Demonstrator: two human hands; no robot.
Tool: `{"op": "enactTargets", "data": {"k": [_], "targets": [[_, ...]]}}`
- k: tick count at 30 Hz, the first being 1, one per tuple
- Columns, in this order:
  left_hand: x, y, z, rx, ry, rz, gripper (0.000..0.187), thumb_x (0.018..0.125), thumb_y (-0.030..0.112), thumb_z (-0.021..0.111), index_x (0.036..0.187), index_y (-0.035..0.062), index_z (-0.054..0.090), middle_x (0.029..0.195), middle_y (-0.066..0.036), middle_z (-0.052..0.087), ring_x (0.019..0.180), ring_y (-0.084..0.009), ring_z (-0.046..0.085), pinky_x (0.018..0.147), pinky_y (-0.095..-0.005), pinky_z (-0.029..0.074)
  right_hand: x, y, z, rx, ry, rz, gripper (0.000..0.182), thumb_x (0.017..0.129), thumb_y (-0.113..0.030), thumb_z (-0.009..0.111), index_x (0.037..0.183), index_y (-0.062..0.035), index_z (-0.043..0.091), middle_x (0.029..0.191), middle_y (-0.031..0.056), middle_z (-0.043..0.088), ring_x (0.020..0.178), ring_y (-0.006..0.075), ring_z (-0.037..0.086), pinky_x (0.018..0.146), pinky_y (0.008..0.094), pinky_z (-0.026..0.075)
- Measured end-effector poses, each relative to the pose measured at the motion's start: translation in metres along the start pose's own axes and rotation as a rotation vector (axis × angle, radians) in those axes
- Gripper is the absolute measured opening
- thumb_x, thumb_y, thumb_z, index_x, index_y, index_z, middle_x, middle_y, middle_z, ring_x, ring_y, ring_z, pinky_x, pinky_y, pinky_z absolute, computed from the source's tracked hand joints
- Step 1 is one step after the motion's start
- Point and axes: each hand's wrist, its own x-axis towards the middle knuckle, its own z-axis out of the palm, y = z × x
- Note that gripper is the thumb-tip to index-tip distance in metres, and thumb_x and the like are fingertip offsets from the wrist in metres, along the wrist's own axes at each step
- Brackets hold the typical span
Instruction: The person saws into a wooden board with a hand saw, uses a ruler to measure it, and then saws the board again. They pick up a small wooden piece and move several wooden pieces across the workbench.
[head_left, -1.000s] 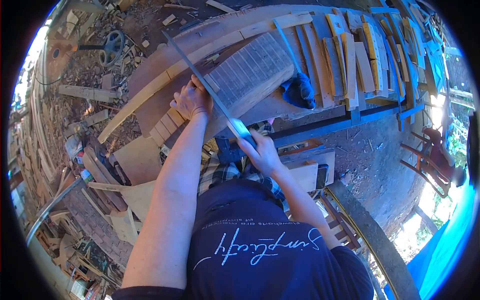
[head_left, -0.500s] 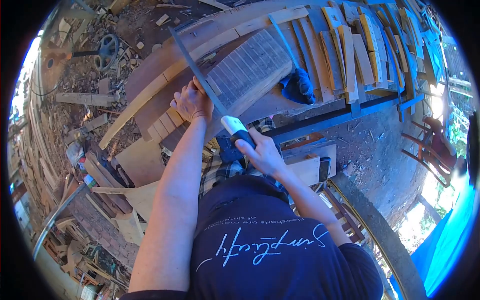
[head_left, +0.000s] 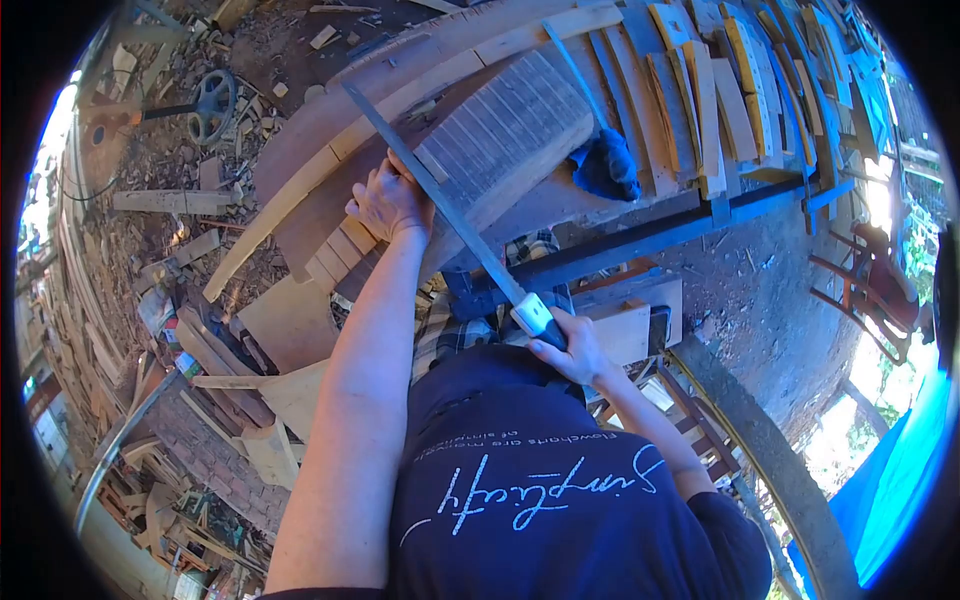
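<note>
My right hand (head_left: 575,348) is closed round the white and black handle of a handsaw (head_left: 474,238). Its long, narrow blade slants up and left across the end of a wooden block (head_left: 515,120), whose top is marked by many parallel lines. My left hand (head_left: 393,205) grips the wood at that end, fingers bent over it right beside the blade. Below the left hand lie several short wood pieces (head_left: 340,252) in a row. A long curved wooden strip (head_left: 330,160) runs behind the block.
Several wooden slats (head_left: 708,115) lie side by side at the upper right. A dark cloth (head_left: 606,165) lies by the block's right end. Scrap wood covers the ground at left, near a handwheel (head_left: 213,105). A reddish-brown chair (head_left: 875,290) stands far right.
My right hand has drawn the saw back toward my body, down and to the right, so more blade shows on the near side of the block. My left hand keeps its grip.
</note>
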Motion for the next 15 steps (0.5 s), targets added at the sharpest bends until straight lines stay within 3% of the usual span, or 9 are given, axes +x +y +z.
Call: {"op": "enactTargets", "data": {"k": [2, 6, 7, 9, 12, 15], "targets": [[0.000, 0.001, -0.004, -0.044, -0.013, 0.016, 0.053, 0.099, 0.049, 0.031, 0.092, 0.0198, 0.075, 0.093, -0.004, 0.072, 0.094, -0.0275, 0.059, 0.088, -0.0438, 0.033, 0.009, -0.013, 0.005, -0.077, -0.039, 0.110, 0.057, 0.083, -0.054, 0.064, 0.105, -0.0006, 0.063, 0.080, 0.0256, 0.065, 0.076, 0.0427, 0.065, 0.073, 0.0460, 0.050], [0.012, 0.002, -0.004, -0.075, -0.046, -0.047, 0.056, 0.099, 0.051, 0.029, 0.096, 0.0200, 0.075, 0.096, -0.004, 0.072, 0.098, -0.0276, 0.059, 0.091, -0.0456, 0.031, 0.015, -0.005, 0.018, -0.010, 0.040, 0.076, 0.059, 0.084, -0.056, 0.062, 0.101, 0.0005, 0.062, 0.077, 0.0252, 0.065, 0.076, 0.0438, 0.064, 0.071, 0.0461, 0.050], [0.010, 0.000, -0.001, -0.064, -0.048, -0.039, 0.056, 0.099, 0.051, 0.029, 0.096, 0.0200, 0.075, 0.096, -0.004, 0.072, 0.098, -0.0276, 0.059, 0.091, -0.0456, 0.031, 0.013, -0.018, 0.002, 0.105, -0.056, 0.225, 0.063, 0.085, -0.060, 0.059, 0.099, 0.0011, 0.062, 0.074, 0.0241, 0.064, 0.075, 0.0440, 0.064, 0.071, 0.0454, 0.050], [0.009, 0.003, 0.000, 0.002, -0.003, -0.041, 0.055, 0.098, 0.052, 0.029, 0.098, 0.0204, 0.074, 0.099, -0.003, 0.072, 0.099, -0.0279, 0.059, 0.091, -0.0444, 0.031, 0.011, -0.021, -0.011, -0.087, -0.054, 0.134, 0.067, 0.086, -0.064, 0.055, 0.099, 0.0012, 0.063, 0.072, 0.0230, 0.064, 0.073, 0.0429, 0.064, 0.069, 0.0451, 0.050], [0.009, 0.001, -0.001, -0.031, 0.000, -0.004, 0.053, 0.098, 0.052, 0.031, 0.097, 0.0206, 0.074, 0.097, -0.002, 0.072, 0.098, -0.0266, 0.059, 0.090, -0.0437, 0.031, 0.003, -0.029, -0.018, -0.014, -0.028, 0.097, 0.070, 0.085, -0.066, 0.054, 0.100, 0.0014, 0.063, 0.074, 0.0238, 0.064, 0.074, 0.0432, 0.064, 0.069, 0.0461, 0.049], [0.006, 0.003, -0.002, -0.047, 0.025, 0.008, 0.052, 0.097, 0.051, 0.032, 0.093, 0.0207, 0.074, 0.093, -0.002, 0.071, 0.096, -0.0254, 0.060, 0.089, -0.0436, 0.032, 0.053, -0.041, -0.005, 0.018, 0.039, 0.025, 0.069, 0.086, -0.066, 0.053, 0.097, 0.0020, 0.064, 0.077, 0.0248, 0.065, 0.077, 0.0434, 0.064, 0.071, 0.0472, 0.049]]}}
